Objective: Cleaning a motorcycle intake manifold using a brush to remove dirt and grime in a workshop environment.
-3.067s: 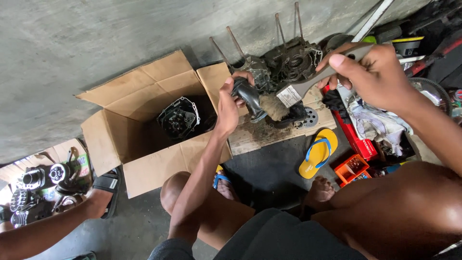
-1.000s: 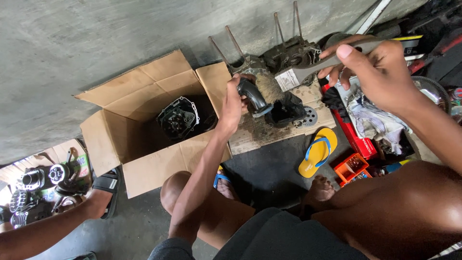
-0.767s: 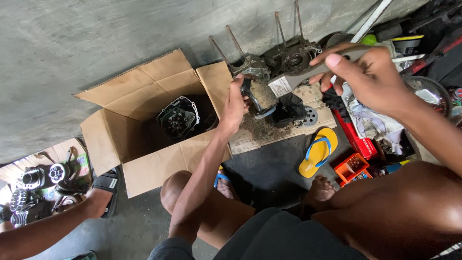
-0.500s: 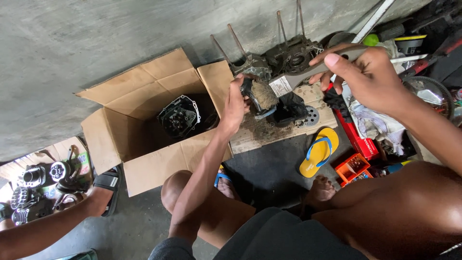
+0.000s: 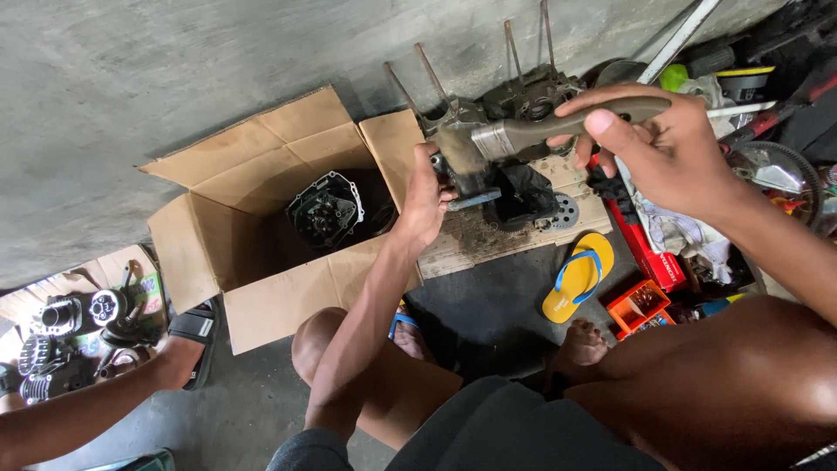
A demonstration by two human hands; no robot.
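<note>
The person's left hand (image 5: 425, 205) closes its grip around a small dark grey metal engine part (image 5: 460, 166), holding it up above the worn wooden board (image 5: 488, 240) that lies on the concrete floor (image 5: 488, 305). The right hand (image 5: 667, 153) grips the handle of a flat paintbrush with a grey handle and silver metal ferrule (image 5: 558, 126), fingers wrapped shut around it, thumb on top; the brush's ferrule end reaches the metal part, touching or just beside it, though the bristles themselves cannot be made out.

Left of the held part stands an open brown cardboard box (image 5: 253, 218) with its flaps spread, and a black round engine cover (image 5: 325, 209) lies inside. Behind the hands sits a grimy engine crankcase with long upright studs (image 5: 523, 92). A yellow flip-flop with a blue strap (image 5: 577, 276) lies on the floor near the person's bare foot (image 5: 582, 344), just beside a small orange plastic tray (image 5: 638, 305). At the lower left another person's arm (image 5: 83, 410) reaches in near a cluster of dark engine parts (image 5: 74, 327).
</note>
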